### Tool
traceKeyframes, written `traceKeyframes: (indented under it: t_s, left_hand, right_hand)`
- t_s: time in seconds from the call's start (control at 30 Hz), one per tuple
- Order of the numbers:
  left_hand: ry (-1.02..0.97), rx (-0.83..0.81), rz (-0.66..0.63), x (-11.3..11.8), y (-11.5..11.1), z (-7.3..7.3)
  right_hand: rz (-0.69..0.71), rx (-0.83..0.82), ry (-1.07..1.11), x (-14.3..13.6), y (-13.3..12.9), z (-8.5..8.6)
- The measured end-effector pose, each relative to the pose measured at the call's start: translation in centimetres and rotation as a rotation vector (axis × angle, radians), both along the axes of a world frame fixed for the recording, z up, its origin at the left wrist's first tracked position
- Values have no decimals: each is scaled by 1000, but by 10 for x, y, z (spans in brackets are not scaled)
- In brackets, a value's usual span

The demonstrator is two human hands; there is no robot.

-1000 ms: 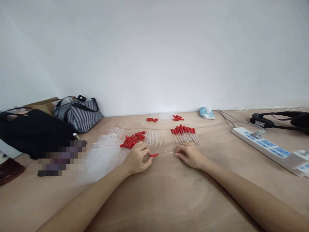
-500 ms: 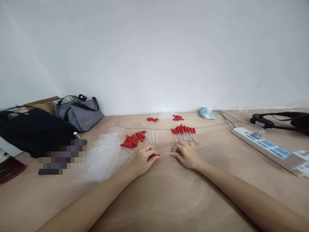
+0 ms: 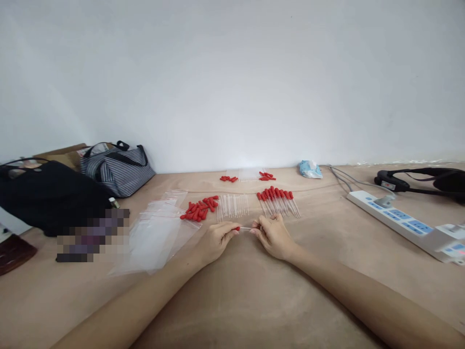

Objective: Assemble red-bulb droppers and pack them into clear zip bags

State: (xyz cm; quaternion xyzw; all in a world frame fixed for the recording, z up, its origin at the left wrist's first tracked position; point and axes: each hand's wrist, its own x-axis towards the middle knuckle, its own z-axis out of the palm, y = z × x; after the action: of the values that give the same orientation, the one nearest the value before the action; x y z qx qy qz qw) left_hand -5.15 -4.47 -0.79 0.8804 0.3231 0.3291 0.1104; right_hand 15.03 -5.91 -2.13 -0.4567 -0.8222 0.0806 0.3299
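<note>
My left hand (image 3: 217, 238) pinches a red rubber dropper bulb (image 3: 238, 228), most of it hidden by the fingers. In my right hand (image 3: 273, 235) a clear glass dropper tube (image 3: 245, 228) is pinched. The tube's end meets the mouth of the bulb; how far it sits inside I cannot tell. Beyond my left hand lies a heap of loose red bulbs (image 3: 199, 209). A row of bare glass tubes (image 3: 233, 205) is beside that heap. Past my right hand lie several droppers with red bulbs fitted (image 3: 276, 195), side by side.
Clear zip bags (image 3: 152, 242) lie left of my left hand. Farther back are more red bulbs (image 3: 267, 176) and a blue-white packet (image 3: 310, 169). A power strip (image 3: 392, 220) and a black strapped device (image 3: 395, 181) are at right; a striped bag (image 3: 125, 169) and black bag (image 3: 54, 198) at left.
My hands have come closer together. The gap between bulb and tube has closed, and the tube's end now meets the bulb.
</note>
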Motion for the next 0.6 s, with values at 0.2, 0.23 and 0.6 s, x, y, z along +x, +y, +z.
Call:
traceKeyframes:
  t_s: [0.2, 0.23, 0.6]
  left_hand:
    - [83, 7, -5, 1, -7, 9]
    - [98, 18, -5, 2, -8, 9]
    - [93, 121, -35, 0, -6, 0]
  right_hand:
    - [76, 7, -30, 3, -1, 1]
    - [78, 17, -50, 3, 0, 1]
    - [41, 56, -178, 1, -3, 0]
